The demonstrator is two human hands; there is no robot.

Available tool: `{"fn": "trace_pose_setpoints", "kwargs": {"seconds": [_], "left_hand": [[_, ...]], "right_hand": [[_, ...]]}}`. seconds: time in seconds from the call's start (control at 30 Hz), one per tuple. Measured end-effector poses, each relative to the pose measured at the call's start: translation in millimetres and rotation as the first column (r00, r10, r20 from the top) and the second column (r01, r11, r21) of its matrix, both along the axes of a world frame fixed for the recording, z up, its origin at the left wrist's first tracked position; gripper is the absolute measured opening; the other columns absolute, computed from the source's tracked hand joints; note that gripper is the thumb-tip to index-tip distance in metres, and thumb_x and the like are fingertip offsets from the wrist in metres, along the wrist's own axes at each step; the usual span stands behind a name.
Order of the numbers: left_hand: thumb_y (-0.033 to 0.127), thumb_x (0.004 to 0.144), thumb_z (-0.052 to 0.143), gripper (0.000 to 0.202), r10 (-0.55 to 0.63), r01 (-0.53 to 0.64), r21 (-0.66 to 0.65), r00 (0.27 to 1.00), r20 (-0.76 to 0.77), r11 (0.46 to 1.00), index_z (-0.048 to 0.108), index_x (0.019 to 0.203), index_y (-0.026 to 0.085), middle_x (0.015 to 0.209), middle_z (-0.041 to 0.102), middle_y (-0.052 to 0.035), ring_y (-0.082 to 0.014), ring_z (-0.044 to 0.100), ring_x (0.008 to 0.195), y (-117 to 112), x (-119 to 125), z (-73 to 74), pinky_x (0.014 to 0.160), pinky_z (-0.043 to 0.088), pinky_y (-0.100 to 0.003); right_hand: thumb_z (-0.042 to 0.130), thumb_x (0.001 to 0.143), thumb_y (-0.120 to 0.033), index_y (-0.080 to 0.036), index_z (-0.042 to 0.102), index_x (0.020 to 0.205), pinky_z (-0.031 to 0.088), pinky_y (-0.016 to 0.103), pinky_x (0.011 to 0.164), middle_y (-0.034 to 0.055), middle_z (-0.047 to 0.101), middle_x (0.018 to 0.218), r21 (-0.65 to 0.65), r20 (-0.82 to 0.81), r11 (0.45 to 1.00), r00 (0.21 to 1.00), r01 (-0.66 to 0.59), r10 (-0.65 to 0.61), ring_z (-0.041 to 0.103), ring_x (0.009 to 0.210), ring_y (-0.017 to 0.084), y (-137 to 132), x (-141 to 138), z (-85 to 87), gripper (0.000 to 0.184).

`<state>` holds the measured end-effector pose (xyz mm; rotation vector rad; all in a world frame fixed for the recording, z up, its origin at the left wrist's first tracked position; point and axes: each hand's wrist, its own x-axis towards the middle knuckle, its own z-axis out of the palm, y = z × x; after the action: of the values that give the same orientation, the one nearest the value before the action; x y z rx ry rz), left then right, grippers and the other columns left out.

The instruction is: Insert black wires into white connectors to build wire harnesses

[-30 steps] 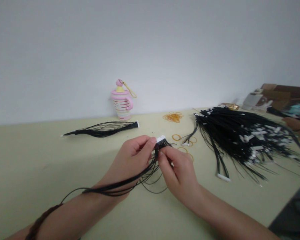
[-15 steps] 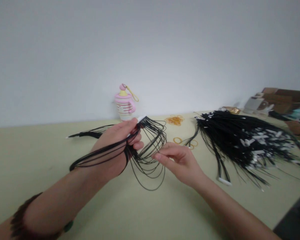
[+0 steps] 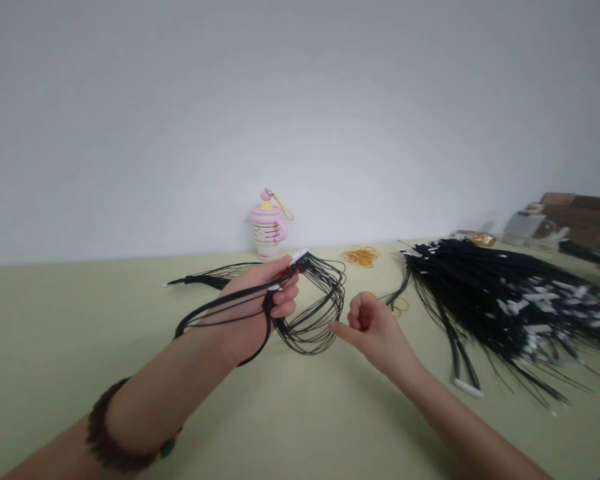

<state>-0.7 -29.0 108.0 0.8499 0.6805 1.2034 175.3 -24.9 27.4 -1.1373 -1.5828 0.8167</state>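
Observation:
A black wire harness (image 3: 338, 297) is gripped in my left hand (image 3: 253, 317), its white connector (image 3: 299, 257) sticking up past the thumb. From the connector thin wires bow out to the right in a loop and come back to the fingers. Other strands of the harness hang over the wrist and trail to the left behind the hand. My right hand (image 3: 380, 333) is just right of the loop, thumb stretched out and fingers curled, with a gap between them. Its thumb tip is close to the wires; whether it touches them I cannot tell.
A large pile of black wire harnesses (image 3: 480, 287) with white connectors lies on the table (image 3: 290, 427) at right. Orange rubber bands (image 3: 361, 256) lie near the wall. A pink and white cup (image 3: 267, 230) stands behind my left hand. Cardboard boxes (image 3: 575, 220) are at far right.
My right thumb and fingers have parted, letting go of the wire they pinched. The low-hanging wire is drawn up nearer the loop. The view has shifted, moving everything slightly within it.

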Motion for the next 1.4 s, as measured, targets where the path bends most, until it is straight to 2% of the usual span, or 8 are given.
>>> {"fn": "trace_pose_setpoints", "kwargs": {"seconds": [0.23,0.43,0.6,0.73,1.0,1.17,1.3,1.4], "left_hand": [[0.021,0.071,0.054,0.020,0.210,-0.206,0.044,0.969,-0.132,0.978,0.042,0.055,0.015,0.045,0.033,0.0058,-0.0033,0.026,0.036,6,16,-28.4,0.033,0.018,-0.016],[0.021,0.064,0.061,0.021,0.268,-0.267,0.026,0.963,-0.031,0.963,0.044,0.055,0.014,0.050,0.043,0.0053,-0.0044,0.037,0.044,5,23,-43.3,0.042,0.030,-0.017],[0.023,0.062,0.063,0.020,0.282,-0.282,0.031,0.959,0.007,0.959,0.045,0.057,0.014,0.052,0.045,0.0047,-0.0050,0.039,0.047,6,20,-42.7,0.044,0.032,-0.018],[0.028,0.065,0.062,0.021,0.268,-0.268,0.026,0.963,-0.013,0.963,0.047,0.060,0.014,0.050,0.043,0.0045,-0.0042,0.035,0.041,4,19,-39.5,0.038,0.024,-0.017],[0.020,0.061,0.066,0.022,0.245,-0.246,-0.001,0.968,0.059,0.969,0.045,0.063,0.014,0.048,0.039,0.0070,-0.0018,0.031,0.037,20,-1,-38.5,0.034,0.020,-0.015],[0.028,0.064,0.065,0.026,0.280,-0.281,0.023,0.960,0.021,0.960,0.043,0.059,0.014,0.046,0.039,0.0069,-0.0020,0.031,0.035,18,1,-38.3,0.033,0.021,-0.015],[0.031,0.064,0.065,0.025,0.278,-0.277,0.024,0.960,-0.026,0.961,0.046,0.060,0.015,0.044,0.040,0.0056,-0.0047,0.035,0.037,9,8,-37.7,0.035,0.025,-0.017],[0.034,0.064,0.063,0.025,0.275,-0.275,0.025,0.961,-0.023,0.961,0.047,0.061,0.016,0.045,0.042,0.0048,-0.0062,0.038,0.038,6,9,-35.6,0.036,0.028,-0.018]], "right_hand": [[0.060,0.074,-0.023,-0.016,0.054,0.070,0.035,0.018,0.047,-0.0014,0.055,0.062,0.601,0.337,0.787,0.937,-0.137,-0.094,0.042,0.047,0.005,-20,-11,2.7,0.011],[0.052,0.081,-0.019,-0.015,0.057,0.097,0.046,0.023,0.067,0.0064,0.062,0.096,0.747,0.467,0.614,0.858,-0.256,-0.211,0.058,0.082,0.014,-26,-42,19.1,0.017],[0.045,0.083,-0.018,-0.016,0.058,0.081,0.045,0.025,0.064,0.0050,0.062,0.080,0.679,0.513,0.673,0.845,-0.292,-0.152,0.057,0.072,0.014,-28,-52,27.4,0.013],[0.045,0.083,-0.019,-0.018,0.051,0.087,0.044,0.023,0.059,0.0037,0.061,0.081,0.521,0.040,0.851,0.997,-0.071,0.059,0.057,0.066,0.011,-22,-45,32.7,0.007],[0.066,0.067,-0.026,-0.012,0.060,0.076,0.032,0.017,0.043,-0.0022,0.052,0.059,0.164,-0.697,0.946,0.712,0.281,-0.091,0.044,0.047,0.005,25,28,51.3,0.018],[0.059,0.075,-0.031,-0.015,0.062,0.081,0.038,0.021,0.047,0.0010,0.058,0.064,0.419,-0.359,0.843,0.914,0.338,-0.188,0.049,0.052,0.008,-3,11,46.3,0.017],[0.072,0.059,-0.042,-0.018,0.059,0.091,0.045,0.031,0.067,0.0057,0.063,0.082,0.540,0.247,0.829,0.969,-0.145,0.008,0.057,0.072,0.018,-44,-41,28.1,0.042],[0.054,0.079,-0.028,-0.017,0.057,0.094,0.046,0.028,0.067,0.0056,0.062,0.081,0.381,0.333,0.872,0.926,-0.307,0.180,0.058,0.074,0.016,-52,-59,17.7,0.019]]}}
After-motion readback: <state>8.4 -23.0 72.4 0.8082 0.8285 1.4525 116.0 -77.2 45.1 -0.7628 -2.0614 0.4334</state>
